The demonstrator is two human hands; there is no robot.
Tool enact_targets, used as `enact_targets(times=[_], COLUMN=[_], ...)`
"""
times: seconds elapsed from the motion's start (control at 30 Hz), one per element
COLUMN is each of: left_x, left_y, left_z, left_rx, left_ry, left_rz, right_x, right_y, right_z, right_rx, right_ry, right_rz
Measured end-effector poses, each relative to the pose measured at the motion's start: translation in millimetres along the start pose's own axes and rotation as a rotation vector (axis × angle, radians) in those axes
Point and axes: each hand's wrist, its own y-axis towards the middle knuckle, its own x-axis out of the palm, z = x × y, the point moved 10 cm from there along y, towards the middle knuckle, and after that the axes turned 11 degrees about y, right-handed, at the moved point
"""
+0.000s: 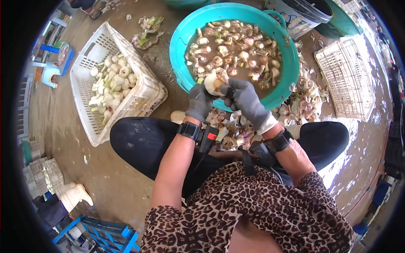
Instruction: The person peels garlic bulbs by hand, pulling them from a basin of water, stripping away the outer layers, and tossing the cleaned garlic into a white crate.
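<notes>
Both my hands wear grey gloves and meet at the near rim of a turquoise tub [179, 50]. A garlic bulb [214, 83] is held between them, its outer skin partly loose. My left hand [199, 103] grips the bulb from below on the left. With bent fingers, my right hand [246, 99] pinches at its right side, the fingertips on the skin. Brown water fills the tub, and many unpeeled garlic bulbs [222, 50] float in it. Peeled white garlic bulbs [114, 80] lie in a white plastic crate [143, 95] to the left.
Garlic peelings [232, 130] cover the floor between my legs and more peelings [308, 99] lie right of the tub. An upturned white crate [346, 78] stands at the right. Behind are buckets [299, 19]. A small stool [51, 71] and a blue chair [105, 234] are on the left.
</notes>
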Motion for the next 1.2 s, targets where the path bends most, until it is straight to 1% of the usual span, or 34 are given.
enact_targets(times=[0.03, 0.07, 0.1, 0.13, 0.17, 0.2, 0.23, 0.27, 0.3, 0.33, 0.37, 0.4, 0.43, 0.47, 0.53, 0.57, 0.6, 0.63, 0.67, 0.7, 0.73, 0.8, 0.83, 0.87, 0.93, 1.0, 1.03, 1.07, 1.1, 1.13, 1.17, 1.2], left_x=[10, 34, 7, 3, -7, -16, 6, 15, 12, 5, 1, -10, -19, -21, -72, -60, -39, -45, -52, -49, -44, -44, -44, -42, -40, -38, -39, -41, -40, -28, -24, -14], left_y=[-11, -23, -3, 1, 4, 5, -16, -23, -23, -21, -18, -13, -8, -1, 10, 6, -2, 5, 9, 7, 4, 5, 6, 9, 7, 5, 2, 0, -1, 2, -13, -23], left_z=[27, 36, 29, 28, 31, 33, 46, 51, 53, 50, 44, 37, 35, 36, -6, -5, 4, -2, -14, -14, -15, -23, -30, -36, -36, -35, -33, -30, -13, 12, 46, 93], left_rx=[0.281, 0.565, 0.676, 0.674, 0.668, 0.661, 0.779, 0.778, 0.662, 0.546, 0.544, 0.552, 0.558, 0.557, 0.037, 0.117, 0.168, 0.086, -0.001, -0.001, -0.025, -0.059, -0.099, -0.138, -0.136, -0.136, -0.153, -0.169, -0.052, 0.056, 0.091, 0.299], left_ry=[0.884, 1.772, 1.508, 1.506, 1.527, 1.546, 1.725, 1.724, 1.649, 1.572, 1.572, 1.420, 1.267, 1.263, 0.723, 0.629, 0.581, 0.453, 0.315, 0.310, 0.258, 0.214, 0.143, 0.074, 0.084, 0.082, 0.084, 0.086, 0.070, -0.219, -0.329, -0.462], left_rz=[0.040, 0.070, 0.053, 0.050, 0.141, 0.237, 0.285, 0.289, 0.319, 0.343, 0.342, 0.338, 0.336, 0.345, 0.554, 0.493, 0.390, 0.361, 0.338, 0.341, 0.342, 0.340, 0.295, 0.250, 0.258, 0.270, 0.295, 0.320, 0.285, 0.023, 0.170, -0.034], right_x=[4, 5, 9, 19, 18, 19, 23, 27, 27, 27, 27, 23, 19, 19, 12, -12, -38, -71, -101, -137, -140, -130, -128, -115, -86, -47, -32, -35, -44, -54, -70, -90], right_y=[0, 3, 8, 5, 6, 6, 4, 2, 4, 5, 5, 3, 0, -2, -4, 12, 36, 45, 44, 68, 69, 49, 56, 55, 51, 34, 26, 31, 40, 50, 61, 80], right_z=[-7, -1, -10, -22, -18, -18, -23, -27, -25, -23, -22, -24, -25, -22, -67, -61, -45, -38, -29, -8, 8, -4, 13, 13, 21, -1, -13, -10, -8, -5, 5, 19], right_rx=[-0.111, -0.100, -0.253, -0.402, -0.347, -0.344, -0.394, -0.446, -0.444, -0.434, -0.425, -0.423, -0.283, -0.135, -0.501, -0.365, -0.204, -0.189, -0.245, -0.185, -0.183, -0.470, -0.323, -0.396, -0.391, -0.546, -0.473, -0.469, -0.456, -0.440, -0.324, -0.252], right_ry=[-0.099, -0.103, -0.320, -0.535, -0.499, -0.502, -0.583, -0.664, -0.665, -0.590, -0.515, -0.514, -0.172, 0.163, -0.098, 0.291, 0.688, 0.617, 0.451, -0.015, -0.017, -0.557, -0.473, -0.485, -0.013, -0.434, -0.589, -0.589, -0.501, -0.411, -0.379, -0.544], right_rz=[0.006, 0.009, 0.012, 0.017, 0.021, 0.020, 0.017, 0.014, 0.010, -0.014, -0.036, -0.036, -0.082, -0.132, -0.112, -0.045, -0.008, 0.121, 0.267, 0.338, 0.337, 0.364, 0.291, 0.267, 0.022, 0.061, 0.081, 0.078, 0.082, 0.088, 0.140, 0.186])
